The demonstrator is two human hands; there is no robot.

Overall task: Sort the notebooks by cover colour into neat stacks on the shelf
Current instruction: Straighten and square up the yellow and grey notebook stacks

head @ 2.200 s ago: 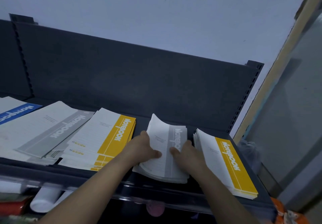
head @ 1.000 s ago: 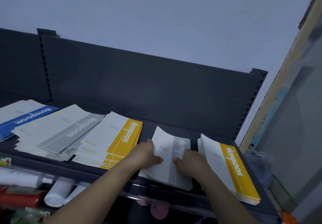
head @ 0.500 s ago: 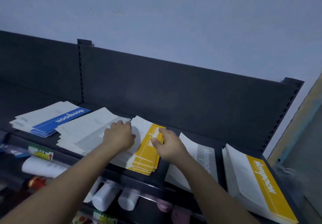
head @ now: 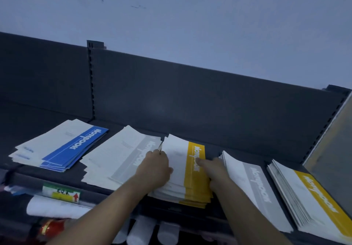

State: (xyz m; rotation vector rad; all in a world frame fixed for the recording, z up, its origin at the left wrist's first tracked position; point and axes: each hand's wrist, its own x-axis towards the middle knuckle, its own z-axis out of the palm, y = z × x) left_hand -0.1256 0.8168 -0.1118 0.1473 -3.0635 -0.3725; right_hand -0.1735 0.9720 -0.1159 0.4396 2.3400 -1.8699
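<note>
Head view: five notebook stacks lie in a row on the shelf (head: 236,150): a blue stack (head: 74,147), a grey stack (head: 118,159), the yellow stack (head: 194,180), a second grey stack (head: 255,185) and a far yellow stack (head: 322,199). Both hands are on the yellow stack near the middle, which sits at the shelf's front edge with its lower copies stepped out of line.

The left hand (head: 155,168) grips that stack's left edge, fingers (head: 157,152) curled down over the white side of the covers. The right hand (head: 214,168) is against the right edge with the thumb laid flat on the yellow band. Its fingers are hidden beyond the stack, so I cannot tell whether they are spread or clamped underneath.

The step in hand looks like squaring up this stack. To do it well, press both long edges inward together, then tap the near ends flush so the splayed bottom copies slide under the top one. Keep the left hand's grip low, catching the whole pile and not just the upper covers. The grey stack touches the yellow stack's left corner, so a sideways shove could drag grey copies along. Two yellow stacks stand apart, so merging them seems due later.
</note>
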